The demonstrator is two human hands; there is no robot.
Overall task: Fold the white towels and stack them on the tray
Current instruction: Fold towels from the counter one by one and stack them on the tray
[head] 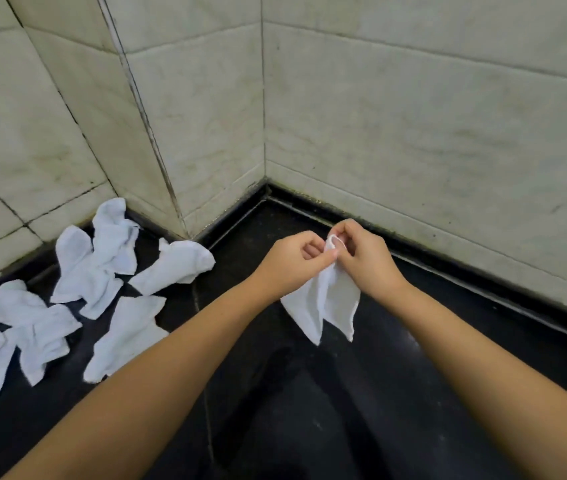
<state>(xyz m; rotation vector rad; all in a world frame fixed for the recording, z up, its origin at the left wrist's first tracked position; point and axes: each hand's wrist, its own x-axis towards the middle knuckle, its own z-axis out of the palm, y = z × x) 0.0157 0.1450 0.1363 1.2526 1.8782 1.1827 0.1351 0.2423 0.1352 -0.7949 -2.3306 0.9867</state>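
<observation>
Nearest, both bare forearms reach fwd over the glossy black stone counter [309, 410]. The left hand [290, 259] and right hand [365, 256] meet at one spot, knuckles nearly touching, each w/ thumb and fingertips pinched on the top edge of a small white cloth towel [323, 306]. Both grips are clamped on that cloth, not slack. The towel hangs straight down from the pinch, long axis roughly vertical, draped in two flaps w/ pointed lower corners hanging just above the counter, or perhaps grazing it; can't tell which. Neither hand is nearer, as both hold the same bunched edge, so my read is the next move turns on drawing the hands apart sideways along that edge to spread the towel flat before folding. Left of the arms, well apart from the held one, lie the loose crumpled white towels [102, 271], scattered along the counter toward the wall. Beyond, the pale marbled tile wall [413, 116] forms a corner close behind the hands; that could cramp a wide spread on the right. No tray in view.
</observation>
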